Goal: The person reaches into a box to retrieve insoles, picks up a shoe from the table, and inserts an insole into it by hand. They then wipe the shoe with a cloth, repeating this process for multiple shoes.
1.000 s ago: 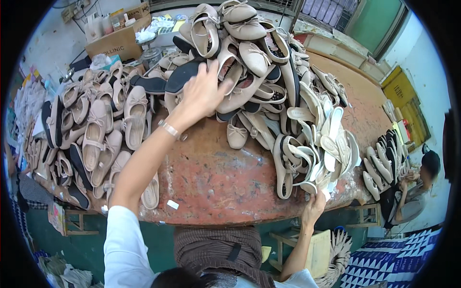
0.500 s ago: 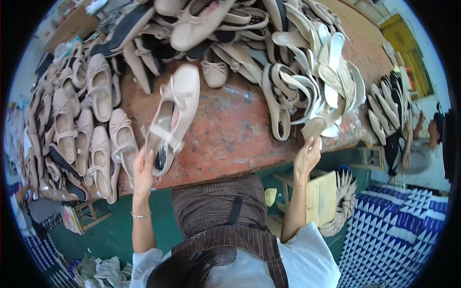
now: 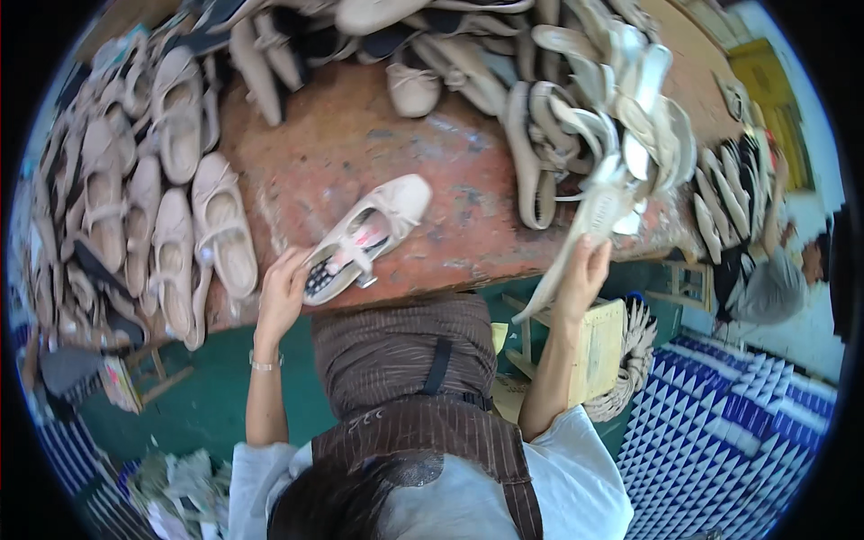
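My left hand (image 3: 284, 286) is closed on the heel end of a beige Mary Jane shoe (image 3: 407, 200) near the table's front edge. The shoe's toe points away and to the right. Its opening faces up and shows a dark patterned inside, with a pink patch by the strap. In my right hand (image 3: 583, 277) is a pale beige insole (image 3: 589, 216), pinched between thumb and fingers at its middle. One end of the insole hangs past the table edge; the other reaches the pile of loose insoles (image 3: 643, 135).
Rows of finished-looking beige shoes (image 3: 225, 225) crowd the table's left side. More shoes (image 3: 414, 88) lie along the back. A wooden stool (image 3: 596, 351) stands below the right edge. Blue-and-white stacks (image 3: 720, 414) rise at the lower right, and another person (image 3: 778, 288) is at far right.
The shoe has come down from a raised, steep pose and turned its toe to the right. My right hand has drawn the insole toward me from the pile.
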Tool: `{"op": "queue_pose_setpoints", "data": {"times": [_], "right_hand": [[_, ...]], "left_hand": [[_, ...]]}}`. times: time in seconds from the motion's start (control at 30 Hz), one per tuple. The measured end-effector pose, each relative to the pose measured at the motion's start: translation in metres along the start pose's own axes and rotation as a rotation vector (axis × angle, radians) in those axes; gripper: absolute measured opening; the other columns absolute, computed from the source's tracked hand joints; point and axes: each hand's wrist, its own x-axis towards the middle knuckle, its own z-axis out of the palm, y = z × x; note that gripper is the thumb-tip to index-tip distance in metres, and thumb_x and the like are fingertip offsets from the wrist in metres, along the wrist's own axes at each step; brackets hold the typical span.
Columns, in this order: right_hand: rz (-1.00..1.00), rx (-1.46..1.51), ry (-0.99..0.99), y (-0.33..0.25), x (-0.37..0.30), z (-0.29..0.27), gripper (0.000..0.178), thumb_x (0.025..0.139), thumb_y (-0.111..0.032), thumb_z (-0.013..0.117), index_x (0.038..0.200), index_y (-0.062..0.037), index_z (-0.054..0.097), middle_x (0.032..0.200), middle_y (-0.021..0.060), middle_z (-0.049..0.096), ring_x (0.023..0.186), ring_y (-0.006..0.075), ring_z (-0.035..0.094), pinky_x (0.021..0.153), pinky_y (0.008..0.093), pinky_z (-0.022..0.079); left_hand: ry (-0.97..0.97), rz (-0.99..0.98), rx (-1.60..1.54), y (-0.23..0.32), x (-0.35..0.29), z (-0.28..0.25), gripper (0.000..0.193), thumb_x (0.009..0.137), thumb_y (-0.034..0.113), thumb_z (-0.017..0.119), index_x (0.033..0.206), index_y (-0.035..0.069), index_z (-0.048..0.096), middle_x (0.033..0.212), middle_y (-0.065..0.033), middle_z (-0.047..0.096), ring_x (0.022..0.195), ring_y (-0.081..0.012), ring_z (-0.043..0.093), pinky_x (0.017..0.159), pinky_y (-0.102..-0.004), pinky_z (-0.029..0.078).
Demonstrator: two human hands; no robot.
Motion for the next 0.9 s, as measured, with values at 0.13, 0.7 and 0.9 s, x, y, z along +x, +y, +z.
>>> {"op": "queue_pose_setpoints", "data": {"times": [0.13, 0.7, 0.9], "right_hand": [[0.017, -0.082, -0.249, -0.03, -0.01, 0.016, 0.065, 0.083, -0.009, 0.075, 0.139, 0.0017, 0.043, 0.124, 0.0091, 0.056, 0.109, 0.0153, 0.054, 0.096, 0.0282, 0.042], [-0.786, -0.921, -1.092, -0.054, -0.022, 0.089, 0.039, 0.074, -0.005, 0.068, 0.113, -0.005, 0.069, 0.116, 0.0089, 0.062, 0.104, 0.0281, 0.053, 0.092, 0.0422, 0.041], [-0.697, -0.533, -1.214, -0.017, -0.052, 0.14, 0.029, 0.069, 0.0, 0.071, 0.097, -0.0054, 0.076, 0.109, 0.0106, 0.069, 0.102, 0.0282, 0.062, 0.091, 0.042, 0.045]], "left_hand": [[-0.074, -0.039, -0.081, -0.005, 0.006, -0.008, 0.023, 0.092, 0.007, 0.056, 0.11, -0.004, 0.065, 0.098, -0.018, 0.066, 0.095, -0.0343, 0.064, 0.086, -0.0357, 0.048], [0.55, -0.346, -0.062, 0.012, -0.028, 0.042, 0.066, 0.071, 0.018, 0.086, 0.128, -0.001, 0.058, 0.097, -0.0108, 0.053, 0.064, -0.0146, 0.059, 0.055, -0.0271, 0.052], [0.447, -0.341, -0.088, 0.003, -0.027, 0.032, 0.075, 0.062, 0.021, 0.092, 0.126, -0.001, 0.059, 0.097, -0.0091, 0.054, 0.064, -0.0144, 0.06, 0.055, -0.0261, 0.054]]}}
